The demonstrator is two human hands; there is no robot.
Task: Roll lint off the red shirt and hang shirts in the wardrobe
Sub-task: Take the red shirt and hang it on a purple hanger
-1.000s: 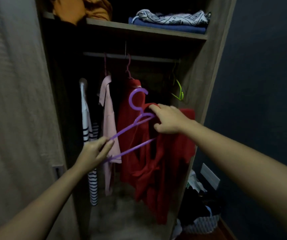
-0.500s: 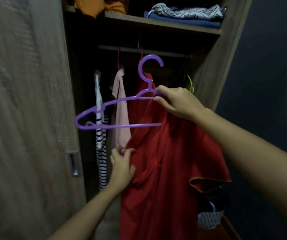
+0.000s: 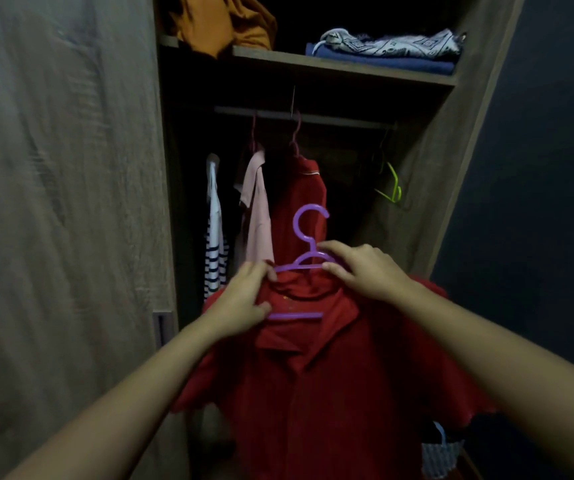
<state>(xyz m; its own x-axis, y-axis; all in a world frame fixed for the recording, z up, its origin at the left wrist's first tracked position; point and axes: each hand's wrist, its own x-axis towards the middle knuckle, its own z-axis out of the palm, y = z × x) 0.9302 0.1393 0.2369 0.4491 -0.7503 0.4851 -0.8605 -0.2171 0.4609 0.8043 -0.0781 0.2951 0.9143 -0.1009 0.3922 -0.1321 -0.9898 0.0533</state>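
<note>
A red shirt (image 3: pixel 320 386) hangs in front of me on a purple hanger (image 3: pixel 308 233), whose shoulders sit inside the collar. My left hand (image 3: pixel 247 299) grips the collar and the hanger's left arm. My right hand (image 3: pixel 358 268) pinches the hanger's right shoulder and the fabric there. The hook points up, well below the wardrobe rail (image 3: pixel 330 117). Behind it, a second red shirt (image 3: pixel 306 202) hangs on the rail.
A pink shirt (image 3: pixel 256 216) and a striped shirt (image 3: pixel 214 244) hang left of the red one; a green hanger (image 3: pixel 391 187) hangs at the right. Folded clothes (image 3: pixel 389 50) and an orange garment (image 3: pixel 223 26) lie on the shelf. The wardrobe door (image 3: pixel 64 202) stands left; a basket (image 3: pixel 439 459) sits low right.
The hanger has gone from bare and tilted to sitting inside the red shirt's collar. My left hand rose from the shirt's edge to the collar, and the shirt now hangs spread out.
</note>
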